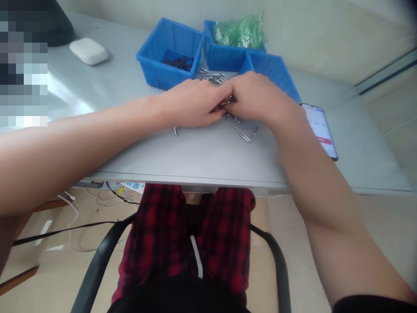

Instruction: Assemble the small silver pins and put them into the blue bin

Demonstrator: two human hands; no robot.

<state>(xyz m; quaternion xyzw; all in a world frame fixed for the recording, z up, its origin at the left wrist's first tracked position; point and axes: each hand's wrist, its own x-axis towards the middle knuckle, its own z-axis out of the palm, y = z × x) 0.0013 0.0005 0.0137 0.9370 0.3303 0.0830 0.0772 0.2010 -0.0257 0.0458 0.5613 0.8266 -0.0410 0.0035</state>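
My left hand (195,102) and my right hand (256,95) meet over the table, fingers curled inward and closed. Between their fingertips shows a small shiny metal piece (228,100), largely covered by the fingers, so its exact kind is hidden. Just behind the hands lies a pile of thin silver metal pins (213,77). More loose pins (241,134) rest on the tabletop in front of my right hand, and a single short pin (176,131) lies below my left wrist.
A blue bin (151,71) with small dark screw-like parts stands behind my left hand. Another blue bin (223,58) holds a green plastic bag (241,32). A third blue bin (276,71) and a phone (321,130) are at right. A white rounded case (88,51) lies far left.
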